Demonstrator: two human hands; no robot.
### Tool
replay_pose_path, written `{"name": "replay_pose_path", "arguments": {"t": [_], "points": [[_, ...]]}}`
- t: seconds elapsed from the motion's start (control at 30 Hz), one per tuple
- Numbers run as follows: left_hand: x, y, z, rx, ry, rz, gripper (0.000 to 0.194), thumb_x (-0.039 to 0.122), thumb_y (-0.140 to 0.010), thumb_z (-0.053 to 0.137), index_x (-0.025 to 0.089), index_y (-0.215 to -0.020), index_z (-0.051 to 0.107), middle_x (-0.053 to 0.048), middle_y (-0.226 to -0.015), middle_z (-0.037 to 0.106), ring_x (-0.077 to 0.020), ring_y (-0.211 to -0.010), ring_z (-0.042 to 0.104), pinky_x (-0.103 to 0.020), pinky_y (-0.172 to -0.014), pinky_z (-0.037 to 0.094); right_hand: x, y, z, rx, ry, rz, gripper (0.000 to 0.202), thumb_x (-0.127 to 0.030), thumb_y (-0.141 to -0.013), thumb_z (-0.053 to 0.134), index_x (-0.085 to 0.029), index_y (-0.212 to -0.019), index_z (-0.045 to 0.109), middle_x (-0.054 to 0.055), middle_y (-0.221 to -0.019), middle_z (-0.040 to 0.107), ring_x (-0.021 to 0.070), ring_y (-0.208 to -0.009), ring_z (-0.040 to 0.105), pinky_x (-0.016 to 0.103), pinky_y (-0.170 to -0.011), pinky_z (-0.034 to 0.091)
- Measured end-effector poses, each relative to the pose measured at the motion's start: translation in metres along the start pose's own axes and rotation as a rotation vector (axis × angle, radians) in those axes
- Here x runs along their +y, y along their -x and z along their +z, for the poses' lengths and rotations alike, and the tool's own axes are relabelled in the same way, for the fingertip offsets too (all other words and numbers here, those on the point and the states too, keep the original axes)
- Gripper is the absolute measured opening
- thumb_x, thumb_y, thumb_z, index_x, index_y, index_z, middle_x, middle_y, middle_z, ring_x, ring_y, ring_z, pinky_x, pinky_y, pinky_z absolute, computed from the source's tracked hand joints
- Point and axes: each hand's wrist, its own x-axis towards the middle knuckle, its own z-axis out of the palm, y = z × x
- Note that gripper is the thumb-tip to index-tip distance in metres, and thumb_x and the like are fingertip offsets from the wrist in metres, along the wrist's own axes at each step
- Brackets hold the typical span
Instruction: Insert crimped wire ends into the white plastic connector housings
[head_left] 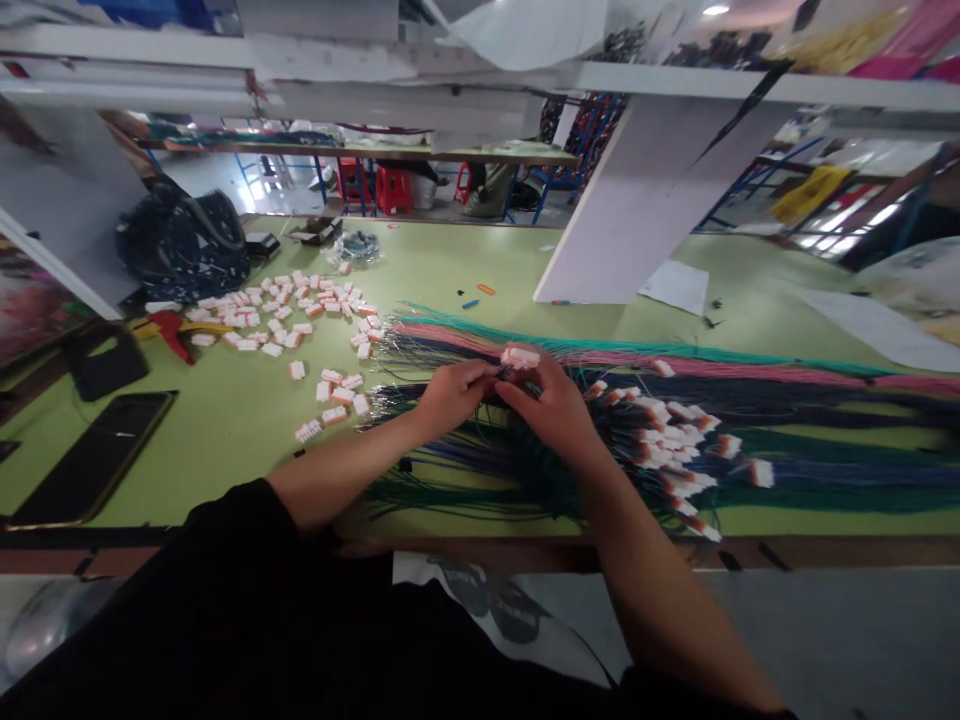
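Observation:
My right hand (551, 405) is closed on a white and orange connector (520, 357) above the bundles of wires. Close beside it, my left hand (454, 398) pinches a thin dark wire near the connector's underside; the exact contact is blurred. Beneath both hands, long green, pink, black and blue wires (787, 400) run across the table to the right, their bare ends at the left. Many wired connectors (671, 445) lie in a heap right of my right hand. Loose connectors (277, 310) are scattered at the left.
A red and yellow tool (174, 335) and a dark phone (94, 460) lie at the left of the green table (442, 255). Behind them sits a dark patterned bag (184, 245). A white upright panel (630, 200) stands at the back, below a shelf (420, 75).

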Motion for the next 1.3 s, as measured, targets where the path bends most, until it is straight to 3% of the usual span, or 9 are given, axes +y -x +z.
{"name": "replay_pose_path", "arguments": {"t": [0.3, 0.6, 0.7, 0.8, 0.93, 1.03, 1.1, 1.17, 1.3], "points": [[0.001, 0.0, 0.004, -0.069, -0.131, -0.026, 0.021, 0.011, -0.083, 0.05, 0.017, -0.095, 0.066, -0.003, -0.099, 0.071, -0.0177, -0.093, 0.064, -0.026, -0.084, 0.048, 0.001, -0.004, 0.0, -0.297, 0.651, -0.082, 0.028, -0.031, -0.087, 0.04, -0.019, -0.091, 0.066, 0.01, -0.087, 0.07, 0.0244, -0.086, 0.061, 0.042, -0.086, 0.038], [-0.005, -0.006, 0.006, -0.054, -0.263, -0.111, 0.014, 0.025, -0.089, 0.05, 0.018, -0.077, 0.056, -0.003, -0.077, 0.063, -0.0181, -0.079, 0.06, -0.026, -0.071, 0.043, -0.02, -0.018, 0.009, -0.446, 0.8, 0.186, 0.036, -0.03, -0.09, 0.036, -0.024, -0.103, 0.069, 0.007, -0.097, 0.073, 0.0207, -0.079, 0.066, 0.027, -0.058, 0.033], [-0.007, -0.008, 0.008, 0.001, -0.194, -0.212, 0.025, 0.02, -0.088, 0.049, 0.02, -0.063, 0.046, 0.0, -0.068, 0.058, -0.0159, -0.072, 0.056, -0.025, -0.066, 0.04, -0.027, -0.013, 0.014, -0.395, 0.91, 0.098, 0.041, -0.028, -0.091, 0.031, -0.018, -0.091, 0.071, 0.011, -0.086, 0.074, 0.0215, -0.072, 0.065, 0.03, -0.059, 0.03], [-0.01, -0.012, 0.009, 0.028, -0.149, -0.291, 0.034, 0.021, -0.089, 0.047, 0.02, -0.056, 0.038, 0.001, -0.061, 0.053, -0.0141, -0.065, 0.052, -0.024, -0.062, 0.037, -0.043, 0.001, 0.019, -0.391, 0.994, -0.129, 0.039, -0.013, -0.086, 0.033, -0.014, -0.075, 0.071, 0.012, -0.068, 0.07, 0.0204, -0.063, 0.061, 0.034, -0.065, 0.027], [-0.016, -0.018, 0.006, 0.025, -0.143, -0.341, 0.038, 0.02, -0.091, 0.039, 0.019, -0.053, 0.039, 0.002, -0.053, 0.049, -0.0125, -0.055, 0.048, -0.024, -0.057, 0.034, -0.068, 0.02, 0.02, -0.441, 0.825, -0.459, 0.03, -0.01, -0.079, 0.041, -0.018, -0.071, 0.068, 0.005, -0.063, 0.068, 0.0161, -0.063, 0.058, 0.033, -0.071, 0.027], [-0.016, -0.017, 0.003, 0.024, -0.148, -0.313, 0.028, 0.023, -0.085, 0.052, 0.017, -0.058, 0.046, 0.003, -0.056, 0.051, -0.0116, -0.056, 0.047, -0.023, -0.056, 0.033, -0.065, 0.014, 0.009, -0.23, 0.809, -0.211, 0.031, -0.017, -0.084, 0.04, -0.018, -0.072, 0.068, 0.006, -0.064, 0.068, 0.0172, -0.062, 0.057, 0.034, -0.074, 0.029], [-0.012, -0.013, 0.002, 0.013, -0.167, -0.259, 0.014, 0.023, -0.082, 0.057, 0.016, -0.07, 0.053, 0.003, -0.06, 0.054, -0.0121, -0.058, 0.049, -0.023, -0.056, 0.034, -0.049, 0.003, -0.001, -0.029, 0.742, 0.039, 0.032, -0.027, -0.087, 0.038, -0.016, -0.089, 0.069, 0.009, -0.078, 0.071, 0.0207, -0.072, 0.06, 0.034, -0.074, 0.033], [-0.007, -0.008, 0.003, -0.028, -0.211, -0.17, 0.009, 0.023, -0.082, 0.055, 0.016, -0.087, 0.059, 0.001, -0.067, 0.06, -0.0142, -0.061, 0.054, -0.024, -0.059, 0.038, -0.029, -0.006, -0.007, 0.053, 0.57, 0.204, 0.038, -0.042, -0.084, 0.046, -0.015, -0.102, 0.065, 0.012, -0.09, 0.071, 0.0243, -0.079, 0.061, 0.033, -0.07, 0.037], [0.007, 0.001, 0.006, -0.162, -0.346, -0.052, 0.039, 0.024, -0.086, 0.048, 0.015, -0.124, 0.05, -0.008, -0.089, 0.069, -0.0231, -0.08, 0.065, -0.03, -0.07, 0.046, -0.008, -0.006, -0.002, 0.037, 0.107, 0.167, 0.04, -0.045, -0.075, 0.056, -0.019, -0.104, 0.065, 0.008, -0.099, 0.07, 0.0231, -0.087, 0.062, 0.033, -0.074, 0.046]]}}
